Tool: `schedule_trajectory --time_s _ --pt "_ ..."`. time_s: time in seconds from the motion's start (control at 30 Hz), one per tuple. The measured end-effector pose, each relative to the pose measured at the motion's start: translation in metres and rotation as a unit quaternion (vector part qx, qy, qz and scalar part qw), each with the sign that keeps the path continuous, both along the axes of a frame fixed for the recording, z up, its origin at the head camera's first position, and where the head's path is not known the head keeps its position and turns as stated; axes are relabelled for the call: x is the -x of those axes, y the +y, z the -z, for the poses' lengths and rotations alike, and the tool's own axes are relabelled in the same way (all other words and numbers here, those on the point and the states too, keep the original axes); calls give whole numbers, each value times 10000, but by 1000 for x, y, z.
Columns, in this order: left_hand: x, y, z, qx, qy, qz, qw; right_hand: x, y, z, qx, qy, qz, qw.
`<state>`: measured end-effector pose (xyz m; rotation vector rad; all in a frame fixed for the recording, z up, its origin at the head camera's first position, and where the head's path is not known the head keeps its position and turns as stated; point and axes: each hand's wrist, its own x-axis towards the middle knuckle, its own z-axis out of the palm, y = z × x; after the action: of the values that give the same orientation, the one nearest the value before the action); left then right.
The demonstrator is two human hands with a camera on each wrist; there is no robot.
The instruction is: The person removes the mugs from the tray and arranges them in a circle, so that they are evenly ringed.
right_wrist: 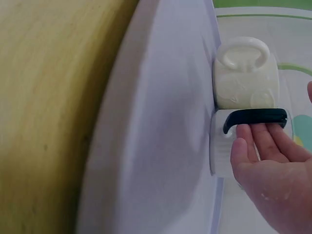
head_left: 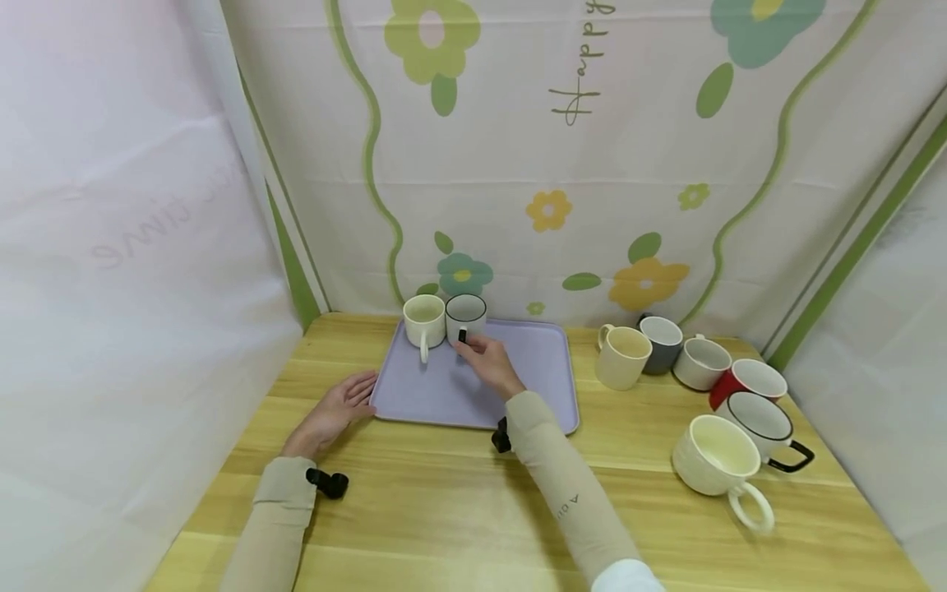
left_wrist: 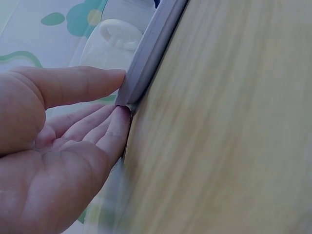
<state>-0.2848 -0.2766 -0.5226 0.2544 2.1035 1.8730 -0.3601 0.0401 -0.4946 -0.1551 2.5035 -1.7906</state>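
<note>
A lilac tray (head_left: pixel 528 366) lies on the wooden table, with two mugs side by side at its back left. One is a cream mug (head_left: pixel 418 330); the other is a white mug (head_left: pixel 473 311) with a dark rim and black handle (right_wrist: pixel 253 117). My right hand (head_left: pixel 491 363) is at that handle, its extended fingertips touching or nearly touching one side. In the right wrist view the thumb (right_wrist: pixel 310 91) stands apart from the fingers. At the tray's front left corner, my left hand (head_left: pixel 342 409) rests with straight fingers along the edge; its thumb (left_wrist: pixel 95 85) touches the rim.
On the right stand several more mugs: a cream one (head_left: pixel 620 368), a dark grey one (head_left: pixel 662 359), a whitish one (head_left: pixel 695 374), a red one (head_left: pixel 725 386), a black-handled white one (head_left: pixel 755 427) and a large cream one (head_left: pixel 703 473). A flowered curtain (head_left: pixel 503 164) hangs behind the table.
</note>
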Motion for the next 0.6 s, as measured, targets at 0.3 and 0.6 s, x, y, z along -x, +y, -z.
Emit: schedule_trajectory --time_s 0.3,0.6 --pt "-1 1 1 114 -40 -1 9999 -3 -6 1 -326 -153 469 9983" --pt "-3 1 -1 214 48 55 9997 -16 -6 -7 424 -687 315 9962"
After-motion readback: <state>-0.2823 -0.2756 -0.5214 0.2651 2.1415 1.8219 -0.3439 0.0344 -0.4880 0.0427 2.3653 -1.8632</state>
